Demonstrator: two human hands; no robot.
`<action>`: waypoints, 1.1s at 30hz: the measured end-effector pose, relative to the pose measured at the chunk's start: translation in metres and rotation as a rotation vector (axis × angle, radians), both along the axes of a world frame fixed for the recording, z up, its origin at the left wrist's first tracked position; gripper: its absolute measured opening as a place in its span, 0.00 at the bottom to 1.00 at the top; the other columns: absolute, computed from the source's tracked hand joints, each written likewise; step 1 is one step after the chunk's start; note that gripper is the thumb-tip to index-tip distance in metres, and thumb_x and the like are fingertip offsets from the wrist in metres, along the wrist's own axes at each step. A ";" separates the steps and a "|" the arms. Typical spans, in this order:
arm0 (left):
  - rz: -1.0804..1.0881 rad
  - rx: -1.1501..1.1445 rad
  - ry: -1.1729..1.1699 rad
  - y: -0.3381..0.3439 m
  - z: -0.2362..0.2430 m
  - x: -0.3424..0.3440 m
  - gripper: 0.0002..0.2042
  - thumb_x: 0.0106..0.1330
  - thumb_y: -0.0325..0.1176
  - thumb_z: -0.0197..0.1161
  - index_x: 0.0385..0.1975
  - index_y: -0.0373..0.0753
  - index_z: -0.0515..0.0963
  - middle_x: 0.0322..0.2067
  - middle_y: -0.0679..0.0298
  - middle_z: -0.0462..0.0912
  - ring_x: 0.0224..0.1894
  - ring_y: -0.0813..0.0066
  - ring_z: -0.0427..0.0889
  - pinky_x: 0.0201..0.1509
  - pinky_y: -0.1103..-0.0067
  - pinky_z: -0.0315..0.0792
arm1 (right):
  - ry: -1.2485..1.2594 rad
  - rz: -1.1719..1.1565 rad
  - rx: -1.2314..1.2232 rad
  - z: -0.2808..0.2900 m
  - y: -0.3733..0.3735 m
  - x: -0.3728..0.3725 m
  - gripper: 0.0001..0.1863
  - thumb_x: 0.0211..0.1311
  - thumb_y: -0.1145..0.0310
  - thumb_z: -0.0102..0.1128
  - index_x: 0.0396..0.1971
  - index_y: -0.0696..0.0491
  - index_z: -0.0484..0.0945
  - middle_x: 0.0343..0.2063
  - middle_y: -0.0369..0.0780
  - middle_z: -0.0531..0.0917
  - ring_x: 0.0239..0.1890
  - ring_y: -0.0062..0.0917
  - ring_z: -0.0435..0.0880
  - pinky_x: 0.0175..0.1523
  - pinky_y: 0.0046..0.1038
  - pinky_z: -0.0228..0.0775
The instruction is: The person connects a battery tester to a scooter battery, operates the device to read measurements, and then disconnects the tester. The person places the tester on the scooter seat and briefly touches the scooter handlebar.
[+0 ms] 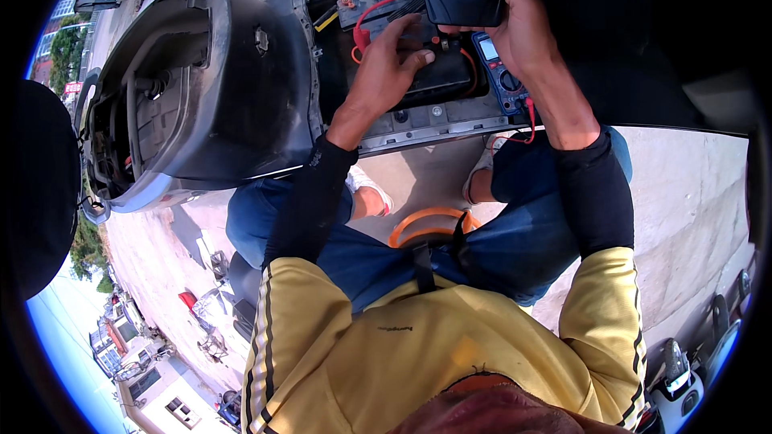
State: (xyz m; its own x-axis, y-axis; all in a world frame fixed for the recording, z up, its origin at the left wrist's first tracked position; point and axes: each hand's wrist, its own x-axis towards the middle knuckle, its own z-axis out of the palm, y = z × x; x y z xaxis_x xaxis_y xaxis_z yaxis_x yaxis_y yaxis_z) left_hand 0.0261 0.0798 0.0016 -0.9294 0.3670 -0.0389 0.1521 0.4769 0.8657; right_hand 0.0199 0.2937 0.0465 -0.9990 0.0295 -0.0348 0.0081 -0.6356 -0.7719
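Note:
My right hand (523, 28) grips a black handheld tester (458, 0) with several buttons, its thumb resting on one of them. The upper part of the tester is cut off by the picture's edge. Over the open battery bay of a vehicle, my left hand (386, 72) hovers with fingers and thumb apart, and nothing shows in it. Beside its fingers lies a red clip (361, 36) on a red cable (386, 2). A black battery (438, 76) sits in the bay. Just below my right hand, a blue and black multimeter (507, 80) lies at the bay's right side.
To the left stands the vehicle's dark front body (249, 72), with a hollow opening. Red test lead (531, 116) hangs from the multimeter over the bay's near edge. An orange ring-shaped thing (418, 221) is between my legs. Other vehicles (679, 374) stand at the lower right.

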 end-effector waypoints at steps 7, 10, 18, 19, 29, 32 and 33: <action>-0.190 -0.109 -0.155 -0.036 0.020 0.038 0.28 0.69 0.22 0.68 0.69 0.32 0.69 0.55 0.52 0.84 0.51 0.67 0.86 0.60 0.71 0.80 | 0.078 0.045 0.171 -0.009 -0.002 -0.001 0.23 0.67 0.60 0.59 0.54 0.62 0.76 0.40 0.46 0.86 0.36 0.33 0.91 0.39 0.35 0.89; -0.243 -0.151 -0.197 -0.050 0.022 0.054 0.27 0.69 0.22 0.67 0.68 0.34 0.70 0.54 0.50 0.85 0.51 0.64 0.87 0.60 0.70 0.80 | 0.047 0.053 0.183 -0.005 -0.005 0.002 0.21 0.66 0.61 0.59 0.52 0.60 0.78 0.40 0.42 0.85 0.42 0.29 0.90 0.41 0.34 0.88; -0.263 -0.156 0.007 -0.051 0.028 0.063 0.25 0.67 0.24 0.69 0.64 0.35 0.74 0.53 0.51 0.86 0.55 0.54 0.86 0.59 0.66 0.80 | 0.012 -0.024 0.168 -0.007 -0.019 0.008 0.20 0.69 0.63 0.53 0.54 0.59 0.78 0.41 0.39 0.85 0.43 0.19 0.85 0.54 0.24 0.78; -0.253 -0.150 -0.002 -0.052 0.029 0.062 0.25 0.67 0.24 0.69 0.64 0.35 0.74 0.53 0.51 0.86 0.56 0.53 0.86 0.59 0.65 0.80 | 0.031 -0.001 0.202 -0.009 -0.019 0.009 0.22 0.70 0.62 0.52 0.57 0.59 0.76 0.45 0.40 0.85 0.47 0.21 0.85 0.57 0.26 0.77; -0.255 -0.160 0.060 -0.060 0.029 0.064 0.22 0.67 0.26 0.69 0.61 0.34 0.76 0.54 0.51 0.84 0.57 0.47 0.83 0.60 0.64 0.78 | 0.101 0.049 0.316 -0.019 -0.021 0.014 0.27 0.75 0.58 0.46 0.65 0.60 0.72 0.56 0.40 0.83 0.57 0.23 0.84 0.64 0.30 0.74; -0.257 -0.167 0.091 -0.060 0.027 0.065 0.22 0.67 0.26 0.69 0.60 0.34 0.76 0.55 0.51 0.84 0.58 0.47 0.83 0.60 0.63 0.77 | 0.123 0.046 0.330 -0.017 -0.022 0.015 0.28 0.75 0.58 0.46 0.66 0.60 0.71 0.57 0.41 0.83 0.58 0.24 0.83 0.64 0.30 0.74; -0.257 -0.164 0.102 -0.060 0.027 0.065 0.22 0.67 0.26 0.69 0.61 0.34 0.76 0.55 0.51 0.84 0.57 0.47 0.83 0.60 0.63 0.77 | 0.129 0.046 0.332 -0.016 -0.023 0.015 0.28 0.75 0.58 0.46 0.66 0.60 0.71 0.57 0.41 0.83 0.58 0.24 0.83 0.64 0.30 0.74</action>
